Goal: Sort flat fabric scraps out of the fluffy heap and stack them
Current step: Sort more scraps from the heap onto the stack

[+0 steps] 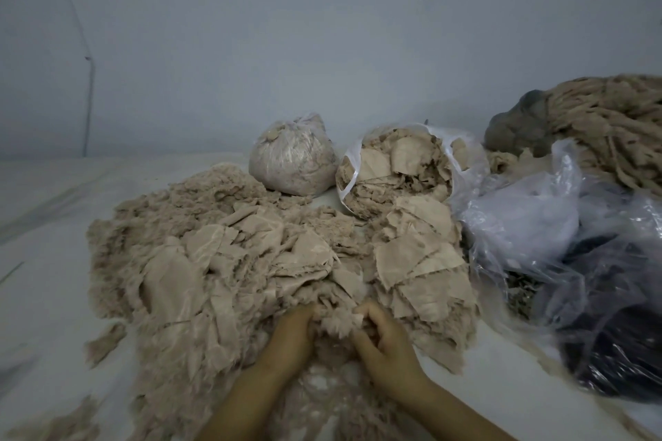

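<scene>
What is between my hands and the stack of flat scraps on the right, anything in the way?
Nothing visible stands in the way. Both the left hand and the right hand are dug into the fluffy heap, and the stack of flat scraps lies right beside the right hand, with only loose fluff between.

A wide fluffy heap (200, 261) of beige, frayed fibre sprawls across the white surface, with crumpled flat fabric scraps (304, 254) mixed into its top and middle. Just right of it, touching its edge, a stack of flat scraps (422, 261) lies in overlapping, slightly tilted layers with ragged edges.
</scene>
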